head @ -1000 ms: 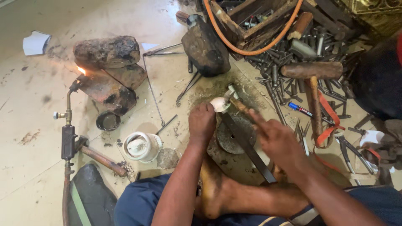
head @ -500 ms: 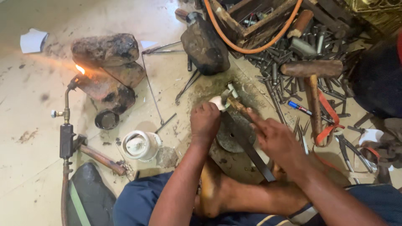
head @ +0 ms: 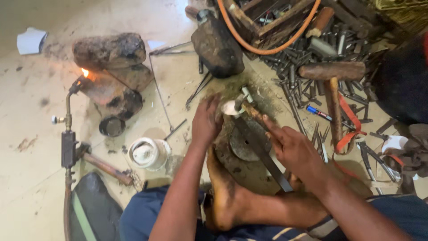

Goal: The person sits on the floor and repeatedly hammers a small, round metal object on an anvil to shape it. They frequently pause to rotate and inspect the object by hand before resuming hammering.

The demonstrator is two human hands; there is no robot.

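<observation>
Between both hands (head: 249,134) lies a white ring (head: 232,108).

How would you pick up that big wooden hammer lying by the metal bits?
Grip the wooden mallet partway down its long handle, coming from above. The handle points toward the person and lies fairly clear, while the thick head rests crosswise among the metal punches, too wide to wrap fingers around.

— Where are the hands?

— Both reach forward from the bottom edge, forearms bare. The left hand (head: 206,121) lies palm down, fingers curled, knuckles toward the camera.

— And the other?

— The right hand (head: 292,149) sits just beside it, apart, forefinger stretched forward, the rest loosely bent.

— Anything else of the body?

— A bare foot (head: 225,196) lies between the two forearms, sole turned up.
</observation>
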